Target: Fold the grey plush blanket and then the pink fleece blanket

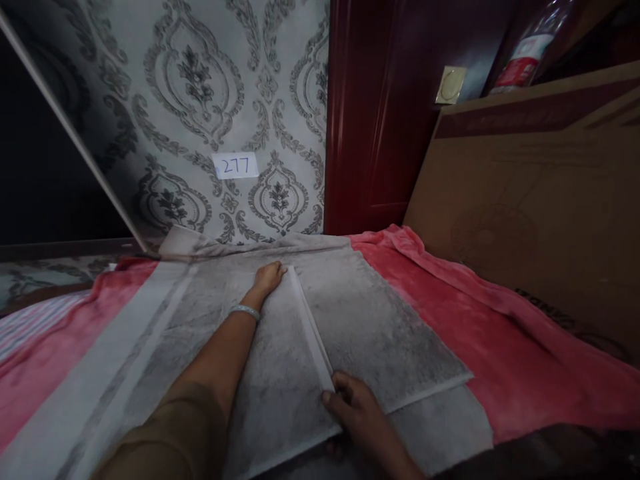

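A grey fleece blanket with white edges lies spread in layers in front of me. Down its middle runs a narrow white folded edge. At the far end of this edge, my left hand is closed on the fabric, a band around its wrist. The near end is pinched between the thumb and fingers of my right hand. Under the grey blanket is a red plush cover, showing at both sides.
A large cardboard box leans at the right, with a plastic bottle behind it. Beyond the blanket stand a patterned wall with a numbered paper label and a dark red door panel. A dark screen-like panel is at left.
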A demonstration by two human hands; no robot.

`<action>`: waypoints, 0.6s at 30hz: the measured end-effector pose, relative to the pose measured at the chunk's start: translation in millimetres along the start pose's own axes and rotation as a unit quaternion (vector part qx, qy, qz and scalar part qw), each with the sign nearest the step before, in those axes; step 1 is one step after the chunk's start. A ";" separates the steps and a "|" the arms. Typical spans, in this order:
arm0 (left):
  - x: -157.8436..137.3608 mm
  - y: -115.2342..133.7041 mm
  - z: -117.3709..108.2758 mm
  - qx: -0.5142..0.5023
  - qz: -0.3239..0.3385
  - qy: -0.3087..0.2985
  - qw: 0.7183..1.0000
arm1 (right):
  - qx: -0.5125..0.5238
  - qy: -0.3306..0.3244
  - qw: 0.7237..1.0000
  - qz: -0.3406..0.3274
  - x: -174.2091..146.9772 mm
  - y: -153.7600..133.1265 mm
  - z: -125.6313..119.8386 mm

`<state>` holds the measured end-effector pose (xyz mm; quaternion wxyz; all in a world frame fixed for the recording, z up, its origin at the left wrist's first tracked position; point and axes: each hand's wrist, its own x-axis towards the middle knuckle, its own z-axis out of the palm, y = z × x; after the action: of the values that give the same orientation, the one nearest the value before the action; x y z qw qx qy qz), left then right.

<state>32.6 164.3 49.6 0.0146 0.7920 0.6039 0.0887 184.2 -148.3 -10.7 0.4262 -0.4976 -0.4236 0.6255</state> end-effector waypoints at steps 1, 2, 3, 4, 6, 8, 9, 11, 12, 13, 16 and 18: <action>1.0 0.8 -1.2 0.001 -0.001 -0.001 1.000 | -0.005 -0.006 1.000 0.005 -1.5 -2.9 -0.1; 2.2 1.8 -2.5 0.002 -0.002 -0.001 1.000 | -0.015 -0.005 1.000 0.005 -3.1 -6.3 -0.6; 3.4 2.9 -3.9 0.003 -0.002 0.002 1.000 | -0.036 0.006 0.999 -0.006 -4.8 -10.0 -1.6; 4.6 4.0 -5.2 0.005 -0.002 0.005 1.000 | -0.066 0.029 0.997 -0.031 -6.3 -13.5 -3.2; 6.6 6.1 -6.7 0.007 0.001 0.011 1.000 | -0.149 0.087 0.980 -0.098 -8.3 -18.8 -7.2; 7.6 7.8 -6.2 0.011 0.002 0.009 1.000 | -0.224 0.120 0.957 -0.141 -8.2 -20.2 -11.1; 7.7 8.4 -5.3 0.013 0.003 0.004 1.000 | -0.247 0.122 0.950 -0.144 -7.6 -19.5 -12.5; 7.8 9.3 -2.8 0.016 0.004 -0.006 1.000 | -0.270 0.119 0.945 -0.139 -6.2 -15.9 -13.8; 8.0 9.6 -1.5 0.017 0.004 -0.009 1.000 | -0.275 0.123 0.943 -0.142 -5.9 -13.6 -13.7; 8.4 10.0 -0.5 0.018 0.004 -0.012 1.000 | -0.278 0.133 0.940 -0.149 -6.1 -11.3 -13.3; 10.8 11.7 -0.7 0.022 -0.001 -0.023 0.999 | -0.285 0.168 0.929 -0.163 -10.6 -5.8 -12.4; 12.8 13.1 -5.6 0.025 -0.004 -0.032 0.999 | -0.295 0.174 0.927 -0.156 -16.2 -4.7 -13.2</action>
<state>47.5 172.6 58.3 0.0146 0.7921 0.6084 0.0482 200.0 -161.0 -3.9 0.4196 -0.6295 -0.5802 0.3017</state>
